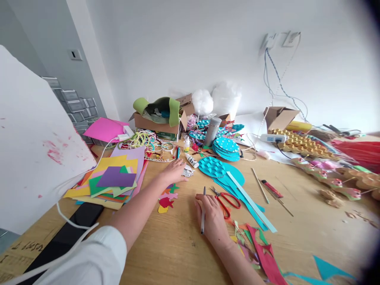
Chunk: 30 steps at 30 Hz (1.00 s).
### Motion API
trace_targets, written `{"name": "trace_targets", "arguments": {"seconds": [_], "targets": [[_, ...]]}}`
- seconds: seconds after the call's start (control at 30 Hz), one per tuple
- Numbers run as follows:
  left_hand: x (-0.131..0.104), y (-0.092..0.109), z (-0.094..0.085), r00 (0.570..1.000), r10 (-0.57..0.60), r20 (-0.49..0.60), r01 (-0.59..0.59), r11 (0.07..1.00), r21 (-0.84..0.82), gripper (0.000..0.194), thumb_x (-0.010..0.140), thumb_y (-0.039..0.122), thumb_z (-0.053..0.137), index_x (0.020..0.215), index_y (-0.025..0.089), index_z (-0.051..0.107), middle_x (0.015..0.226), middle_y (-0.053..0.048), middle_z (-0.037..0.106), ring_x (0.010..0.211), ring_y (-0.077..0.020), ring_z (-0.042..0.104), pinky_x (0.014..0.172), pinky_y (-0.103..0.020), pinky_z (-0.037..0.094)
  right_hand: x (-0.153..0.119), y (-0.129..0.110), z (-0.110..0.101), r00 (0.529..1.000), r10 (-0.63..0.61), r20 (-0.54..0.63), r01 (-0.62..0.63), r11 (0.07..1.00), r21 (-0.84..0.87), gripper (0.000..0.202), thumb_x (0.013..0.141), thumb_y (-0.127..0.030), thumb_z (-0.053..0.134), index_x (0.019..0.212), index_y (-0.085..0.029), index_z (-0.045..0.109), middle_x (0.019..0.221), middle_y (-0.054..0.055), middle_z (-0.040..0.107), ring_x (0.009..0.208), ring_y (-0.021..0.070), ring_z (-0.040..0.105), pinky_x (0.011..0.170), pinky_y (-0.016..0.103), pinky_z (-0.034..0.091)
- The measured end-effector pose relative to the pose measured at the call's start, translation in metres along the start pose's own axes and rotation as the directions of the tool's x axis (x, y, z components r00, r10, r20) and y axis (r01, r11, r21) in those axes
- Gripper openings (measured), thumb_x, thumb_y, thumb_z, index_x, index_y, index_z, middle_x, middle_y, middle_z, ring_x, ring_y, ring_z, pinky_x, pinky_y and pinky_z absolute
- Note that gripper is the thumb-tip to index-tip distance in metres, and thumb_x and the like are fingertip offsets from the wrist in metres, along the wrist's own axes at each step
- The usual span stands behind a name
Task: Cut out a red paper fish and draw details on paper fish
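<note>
My left hand reaches forward low over the table, fingers stretched out, beside a small grey-white patterned cutout. Whether its fingertips touch the cutout I cannot tell. My right hand rests on the wood with a grey pen held between its fingers. Several coloured paper fish cutouts lie between my hands. Red-handled scissors are just right of my right hand, partly over blue paper strips. A white glue bottle lies beyond my left fingers.
Stacked coloured paper and a black phone are at left. Blue textured discs, a grey thermos and an open cardboard box stand farther back. Paper scraps lie at front right, near a red box cutter.
</note>
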State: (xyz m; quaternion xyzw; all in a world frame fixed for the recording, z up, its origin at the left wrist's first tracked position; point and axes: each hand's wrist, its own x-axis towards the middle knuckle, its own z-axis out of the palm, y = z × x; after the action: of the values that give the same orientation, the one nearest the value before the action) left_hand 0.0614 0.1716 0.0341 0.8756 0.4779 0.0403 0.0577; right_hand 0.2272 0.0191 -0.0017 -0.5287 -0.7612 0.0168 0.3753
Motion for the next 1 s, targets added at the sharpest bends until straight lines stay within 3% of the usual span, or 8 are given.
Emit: {"name": "trace_targets", "arguments": {"seconds": [0.1, 0.17, 0.3, 0.43, 0.53, 0.7, 0.87, 1.0], "targets": [[0.036, -0.010, 0.005, 0.998, 0.013, 0.068, -0.012, 1.000, -0.011, 0.092, 0.067, 0.052, 0.075, 0.141, 0.012, 0.040, 0.150, -0.020, 0.035, 0.140, -0.0338, 0.029, 0.112, -0.043, 0.024, -0.001, 0.001, 0.001, 1.000, -0.018, -0.009, 0.018, 1.000, 0.021, 0.013, 0.093, -0.015, 0.046, 0.094, -0.020, 0.057, 0.087, 0.009, 0.064, 0.082, 0.0241, 0.060, 0.071, 0.035, 0.048], [0.047, -0.015, 0.008, 0.995, 0.042, 0.091, -0.040, 0.999, -0.022, 0.092, 0.065, 0.055, 0.075, 0.141, 0.014, 0.041, 0.147, -0.018, 0.042, 0.137, -0.0334, 0.035, 0.110, -0.043, 0.028, -0.001, 0.002, 0.001, 1.000, -0.022, -0.005, 0.022, 0.999, 0.027, 0.013, 0.093, -0.014, 0.044, 0.094, -0.020, 0.056, 0.086, 0.008, 0.064, 0.081, 0.0242, 0.059, 0.070, 0.035, 0.047], [0.047, -0.019, 0.011, 0.993, 0.108, 0.052, -0.106, 0.994, -0.030, 0.067, 0.078, 0.047, 0.067, 0.137, 0.021, 0.047, 0.133, -0.011, 0.056, 0.122, -0.0256, 0.052, 0.101, -0.034, 0.038, 0.000, 0.004, 0.001, 1.000, -0.014, -0.003, 0.014, 0.999, 0.035, 0.015, 0.094, -0.014, 0.043, 0.091, -0.020, 0.056, 0.082, 0.008, 0.063, 0.078, 0.0239, 0.058, 0.067, 0.034, 0.046], [0.041, -0.020, 0.016, 0.987, 0.156, -0.031, -0.156, 0.988, -0.018, 0.034, 0.086, 0.034, 0.059, 0.117, 0.020, 0.063, 0.113, -0.008, 0.065, 0.112, -0.0234, 0.056, 0.095, -0.031, 0.040, 0.000, 0.007, 0.002, 1.000, 0.000, 0.007, -0.001, 0.999, 0.042, 0.015, 0.094, -0.014, 0.044, 0.091, -0.020, 0.057, 0.081, 0.007, 0.062, 0.077, 0.0232, 0.057, 0.067, 0.033, 0.045], [0.041, -0.020, 0.019, 0.982, 0.176, -0.069, -0.177, 0.984, -0.014, 0.023, 0.088, 0.027, 0.057, 0.106, 0.020, 0.068, 0.106, -0.009, 0.067, 0.107, -0.0231, 0.057, 0.095, -0.032, 0.041, -0.001, 0.008, 0.003, 1.000, 0.008, 0.010, -0.008, 0.999, 0.048, 0.015, 0.094, -0.014, 0.045, 0.089, -0.019, 0.058, 0.079, 0.007, 0.062, 0.076, 0.0224, 0.057, 0.067, 0.032, 0.044], [0.044, -0.022, 0.018, 0.982, 0.165, -0.090, -0.168, 0.985, -0.035, 0.024, 0.086, 0.022, 0.060, 0.107, 0.017, 0.068, 0.104, -0.010, 0.068, 0.105, -0.0246, 0.059, 0.093, -0.033, 0.043, -0.002, 0.011, 0.006, 1.000, 0.000, -0.007, 0.001, 0.997, 0.072, 0.014, 0.093, -0.013, 0.046, 0.088, -0.018, 0.059, 0.077, 0.006, 0.061, 0.074, 0.0214, 0.056, 0.065, 0.031, 0.042], [0.044, -0.023, 0.013, 0.988, 0.115, -0.105, -0.125, 0.988, -0.094, 0.043, 0.080, 0.024, 0.067, 0.122, 0.020, 0.061, 0.117, -0.009, 0.066, 0.108, -0.0239, 0.060, 0.093, -0.031, 0.045, -0.002, 0.011, 0.007, 1.000, 0.015, 0.002, -0.016, 0.994, 0.107, 0.015, 0.093, -0.013, 0.047, 0.085, -0.018, 0.060, 0.076, 0.006, 0.061, 0.073, 0.0207, 0.055, 0.065, 0.030, 0.042], [0.043, -0.023, 0.010, 0.992, 0.083, -0.098, -0.095, 0.987, -0.130, 0.041, 0.080, 0.017, 0.065, 0.121, 0.022, 0.062, 0.117, -0.006, 0.068, 0.106, -0.0228, 0.063, 0.090, -0.030, 0.046, -0.002, 0.010, 0.007, 1.000, 0.021, 0.003, -0.021, 0.993, 0.117, 0.015, 0.093, -0.013, 0.048, 0.086, -0.017, 0.060, 0.076, 0.006, 0.062, 0.074, 0.0209, 0.056, 0.066, 0.030, 0.042]]}}
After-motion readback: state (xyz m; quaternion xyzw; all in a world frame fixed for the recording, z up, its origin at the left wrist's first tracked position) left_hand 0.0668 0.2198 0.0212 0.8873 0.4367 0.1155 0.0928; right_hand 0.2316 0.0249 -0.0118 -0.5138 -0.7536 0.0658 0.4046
